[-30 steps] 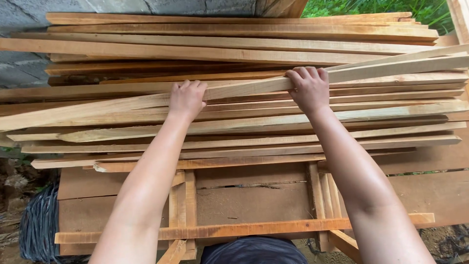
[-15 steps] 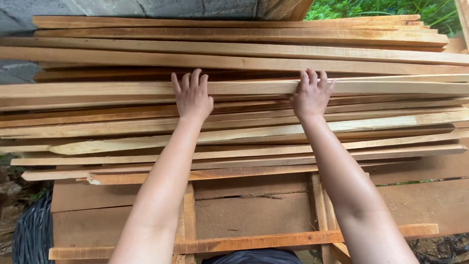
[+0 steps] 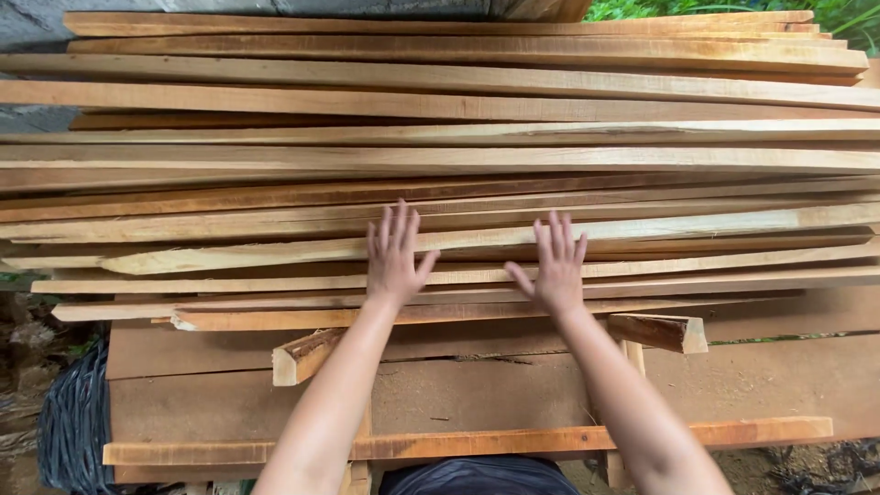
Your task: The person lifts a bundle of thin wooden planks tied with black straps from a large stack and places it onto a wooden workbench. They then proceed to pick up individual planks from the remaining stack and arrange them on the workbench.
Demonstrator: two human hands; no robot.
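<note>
A wide stack of long, thin wooden slats [image 3: 458,160] lies crosswise in front of me, pale and reddish-brown. My left hand [image 3: 396,257] rests flat with its fingers spread on the nearer slats, left of centre. My right hand [image 3: 553,264] lies flat and spread the same way, a little to the right. Neither hand grips anything. Both palms sit near the front edge of the stack, on a pale slat [image 3: 477,240] and the thinner strips below it.
Under the stack lies a broad brown board [image 3: 779,376], with a thin orange strip [image 3: 477,445] across its front. Two short wood blocks [image 3: 307,356] [image 3: 660,332] jut out beneath the slats. A dark ribbed roll [image 3: 73,422] stands at the lower left. Green plants show top right.
Both hands have drawn back toward me from a farther slat to the nearer ones, and moved closer together. The slat they pushed now lies straight in the stack.
</note>
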